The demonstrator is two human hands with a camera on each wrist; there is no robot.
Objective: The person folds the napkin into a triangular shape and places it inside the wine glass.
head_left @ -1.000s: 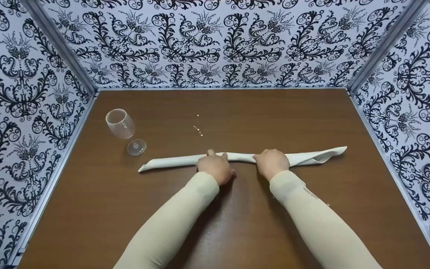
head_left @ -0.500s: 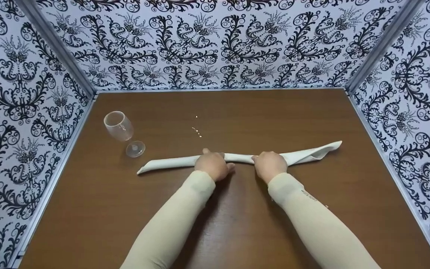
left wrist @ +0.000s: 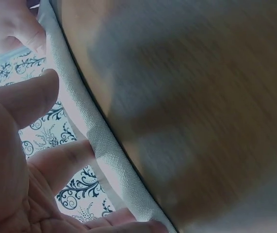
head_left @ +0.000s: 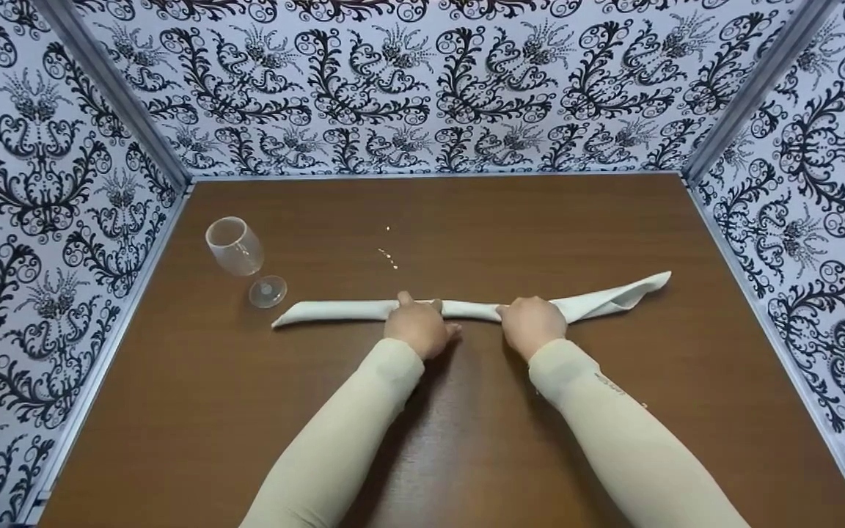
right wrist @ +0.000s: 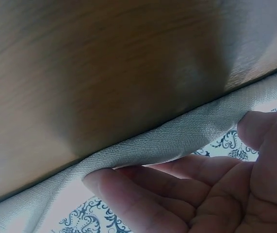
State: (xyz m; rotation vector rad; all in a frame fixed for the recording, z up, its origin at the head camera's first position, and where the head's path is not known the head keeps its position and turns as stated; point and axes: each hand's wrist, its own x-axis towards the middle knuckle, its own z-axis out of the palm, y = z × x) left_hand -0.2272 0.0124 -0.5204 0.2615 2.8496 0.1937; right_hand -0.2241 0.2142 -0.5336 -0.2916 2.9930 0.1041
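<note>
A white cloth napkin (head_left: 349, 310), rolled into a long thin strip, lies across the wooden table. Its right end (head_left: 631, 293) is wider, with a loose fold, and its left end tapers. My left hand (head_left: 419, 328) rests on the roll left of its middle. In the left wrist view its fingers (left wrist: 63, 162) reach out to the cloth, while the thumb stands apart from them. To the right, my right hand (head_left: 534, 324) presses on the roll. Its fingertips (right wrist: 99, 179) and thumb touch the cloth from above, fingers slightly bent. No grip round the roll shows on either side.
An upright stemmed glass (head_left: 235, 247) stands at the left, near the napkin's left end. Several small pale specks (head_left: 392, 258) dot the table (head_left: 510, 227) beyond the hands. Patterned walls (head_left: 408, 88) close off the back and both sides.
The napkin's left part has swung slightly away from me and lies straighter. Its right tip has shifted a little farther back and inward. Both hands stay nearly in place on the roll.
</note>
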